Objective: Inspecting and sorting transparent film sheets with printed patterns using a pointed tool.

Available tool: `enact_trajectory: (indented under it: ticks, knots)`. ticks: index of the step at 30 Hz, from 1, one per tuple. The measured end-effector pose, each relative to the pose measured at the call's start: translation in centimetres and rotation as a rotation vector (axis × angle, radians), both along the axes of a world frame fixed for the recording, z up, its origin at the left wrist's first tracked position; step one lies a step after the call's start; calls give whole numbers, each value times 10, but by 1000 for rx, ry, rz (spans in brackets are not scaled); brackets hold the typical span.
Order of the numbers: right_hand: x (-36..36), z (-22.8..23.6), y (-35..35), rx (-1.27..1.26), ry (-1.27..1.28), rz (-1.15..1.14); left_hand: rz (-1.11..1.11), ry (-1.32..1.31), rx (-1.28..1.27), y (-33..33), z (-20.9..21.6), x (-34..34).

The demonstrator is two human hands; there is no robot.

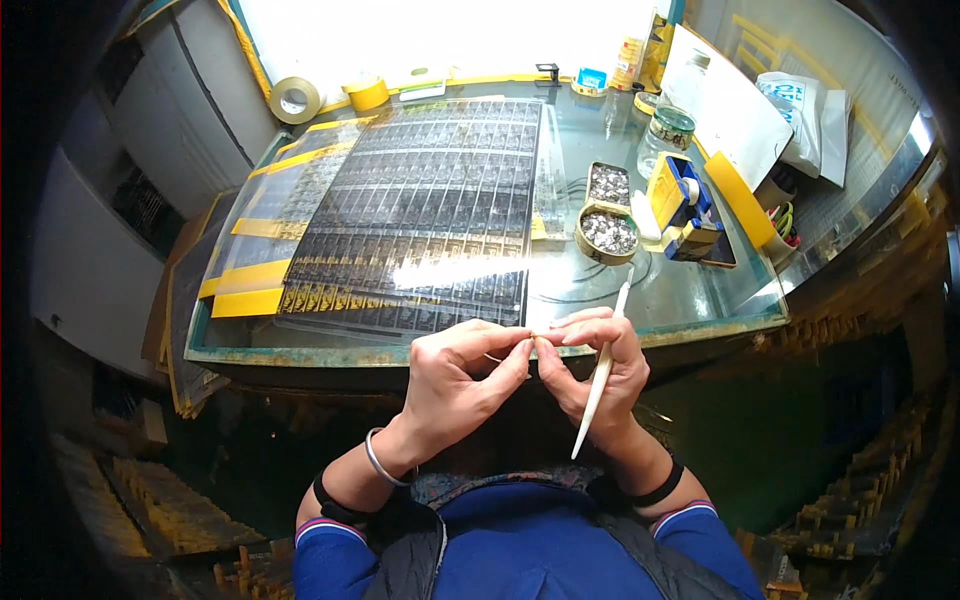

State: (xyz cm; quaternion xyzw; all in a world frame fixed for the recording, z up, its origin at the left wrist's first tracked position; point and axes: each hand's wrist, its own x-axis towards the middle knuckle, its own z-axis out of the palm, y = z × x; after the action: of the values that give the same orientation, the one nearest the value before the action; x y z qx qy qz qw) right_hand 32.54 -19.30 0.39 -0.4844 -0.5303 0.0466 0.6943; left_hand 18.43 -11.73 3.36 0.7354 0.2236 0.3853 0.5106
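My left hand [462,375] and my right hand [606,372] meet at the fingertips in front of the glass table's near edge. Both pinch closed at one spot, and whatever lies between the tips is too small to make out. A thin pale curved edge shows beside my left fingers. Through my right hand runs a slim white pen-shaped tool [596,392], slanting with its narrow grey tip up over the glass. Beyond my left hand lies a dark film sheet [420,210] patterned with rows of small frames.
Two tins [605,250] of small silvery pieces stand right of the film, beside a blue and yellow tape dispenser [680,200]. Glass jars [670,128] stand behind. Tape rolls [296,100] sit at the back left below a bright light panel [440,35]. Yellow-taped clear sheets [290,205] lie left.
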Motion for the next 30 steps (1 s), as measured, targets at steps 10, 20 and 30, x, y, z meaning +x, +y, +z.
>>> enact_trajectory:
  ticks: [10,20,30]
  knots:
    - [0,2,2,38,-139,-76,-76,-20,-282,3,5,-3]
    - [0,-1,4,94,-149,-77,-126,-37,-436,5,5,-4]
    - [0,0,2,39,-130,-59,-208,-71,-596,10,5,-6]
